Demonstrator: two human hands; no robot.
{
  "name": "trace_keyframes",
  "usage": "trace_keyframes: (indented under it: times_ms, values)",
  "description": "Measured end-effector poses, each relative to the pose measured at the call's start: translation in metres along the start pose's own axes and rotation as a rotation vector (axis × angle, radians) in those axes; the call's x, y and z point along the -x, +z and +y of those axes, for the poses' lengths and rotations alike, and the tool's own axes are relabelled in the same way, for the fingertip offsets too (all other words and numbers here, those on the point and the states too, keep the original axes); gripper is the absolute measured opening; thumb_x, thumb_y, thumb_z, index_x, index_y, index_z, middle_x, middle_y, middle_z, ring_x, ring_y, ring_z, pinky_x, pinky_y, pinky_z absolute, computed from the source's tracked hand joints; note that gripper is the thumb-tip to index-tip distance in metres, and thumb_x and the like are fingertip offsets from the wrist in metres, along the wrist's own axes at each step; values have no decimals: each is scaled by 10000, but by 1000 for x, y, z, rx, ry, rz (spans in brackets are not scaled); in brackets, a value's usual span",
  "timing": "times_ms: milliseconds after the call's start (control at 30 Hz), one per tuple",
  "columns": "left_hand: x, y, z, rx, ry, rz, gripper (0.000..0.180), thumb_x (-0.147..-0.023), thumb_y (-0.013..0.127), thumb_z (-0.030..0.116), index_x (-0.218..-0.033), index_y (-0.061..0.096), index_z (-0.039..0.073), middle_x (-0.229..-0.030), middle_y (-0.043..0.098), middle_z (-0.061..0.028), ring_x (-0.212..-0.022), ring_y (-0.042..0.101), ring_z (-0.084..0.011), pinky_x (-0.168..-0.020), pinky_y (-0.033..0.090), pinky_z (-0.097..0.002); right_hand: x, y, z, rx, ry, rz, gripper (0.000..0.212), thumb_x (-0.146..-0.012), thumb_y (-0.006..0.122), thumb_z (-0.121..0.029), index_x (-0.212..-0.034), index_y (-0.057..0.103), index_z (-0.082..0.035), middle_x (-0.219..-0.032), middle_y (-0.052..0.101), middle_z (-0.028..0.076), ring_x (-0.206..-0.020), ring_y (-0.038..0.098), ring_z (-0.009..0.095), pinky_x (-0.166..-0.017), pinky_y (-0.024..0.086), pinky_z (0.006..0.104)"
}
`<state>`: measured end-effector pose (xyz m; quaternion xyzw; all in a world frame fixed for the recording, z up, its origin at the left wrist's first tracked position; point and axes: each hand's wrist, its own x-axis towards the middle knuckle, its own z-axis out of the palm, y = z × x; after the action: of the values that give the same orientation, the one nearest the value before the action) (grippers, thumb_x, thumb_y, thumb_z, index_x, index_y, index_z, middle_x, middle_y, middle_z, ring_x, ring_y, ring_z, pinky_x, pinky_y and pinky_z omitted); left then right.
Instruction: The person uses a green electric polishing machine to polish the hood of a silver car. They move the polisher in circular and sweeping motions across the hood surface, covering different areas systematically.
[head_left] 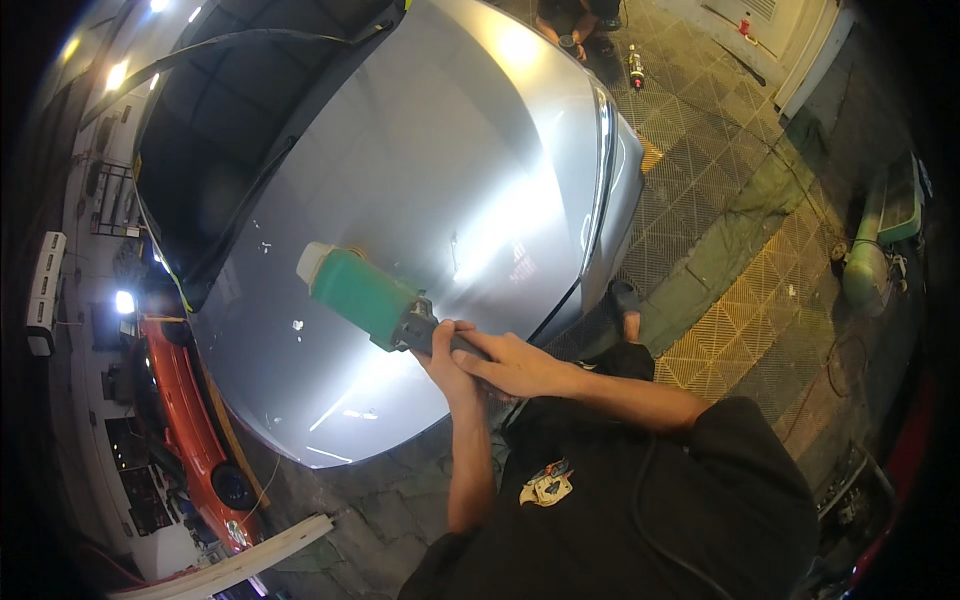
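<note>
Both my hands are on a green power polisher [362,292] with a pale head and a dark rear grip, over the silver car hood [400,150]. My left hand [447,362] is wrapped round the grip close to the green body. Just behind it my right hand [520,368] closes over the same grip, the two hands touching. The underside of the tool is hidden, so I cannot tell whether it touches the paint. Small white splotches [298,325] dot the hood near the tool, and bright light reflections streak it.
A dark windshield [225,120] borders the hood. At the far side another person's hand [572,45] shows near a bottle [636,68] standing on the grid-tile floor [740,330]. An orange-red car [185,420] is at left, a green tank [872,265] at right.
</note>
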<state>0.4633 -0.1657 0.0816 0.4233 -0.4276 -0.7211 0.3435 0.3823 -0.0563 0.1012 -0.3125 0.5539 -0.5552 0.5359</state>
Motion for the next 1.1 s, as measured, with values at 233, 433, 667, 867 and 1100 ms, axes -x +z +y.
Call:
trace_keyframes:
  times_ms: [233, 433, 667, 867, 1100]
  values:
    - [8, 49, -24, -29, 30, -64, 422, -929, 665, 114, -1266, 419, 47, -878, 674, -139, -731, 645, -203, -659, 547, -336, 25, -40, -2, -16, 3, 99, 621, -1081, 503, -434, -1504, 429, 16, -672, 600, 88, -498, 574, 143, -463, 467, 312]
    - [19, 110, -51, 59, -88, -356, 549, -993, 704, 280, -1384, 378, 76, -1047, 663, -164, -865, 693, -248, -722, 578, -339, 56, -78, 2, -228, 35, 323, 592, -1087, 509, -422, -1503, 447, -6, -707, 566, 31, -490, 537, 121, -441, 439, 276]
    - [-27, 132, -30, 228, -281, -518, 813, -863, 852, 362, -1416, 397, -23, -1250, 593, -174, -1102, 652, -254, -913, 572, -396, 106, -94, 22, -287, -25, 389, 563, -1076, 526, -483, -1372, 492, -5, -719, 560, 41, -501, 542, 123, -432, 441, 276]
    - [-18, 147, -33, -61, -87, -512, 857, -773, 908, 266, -1367, 387, -67, -1219, 592, -165, -1094, 648, -237, -899, 579, -372, 133, -86, 35, -210, 35, 440, 488, -1008, 674, -340, -1314, 504, -1, -715, 563, 37, -524, 557, 123, -441, 456, 277]
    - [25, 123, -65, 41, -8, -297, 817, -781, 887, 173, -1386, 377, -29, -1196, 595, -134, -1061, 647, -220, -924, 562, -381, 152, -112, 47, -34, 314, 305, 452, -844, 747, -43, -1266, 589, -1, -783, 618, 54, -593, 605, 142, -542, 497, 291]
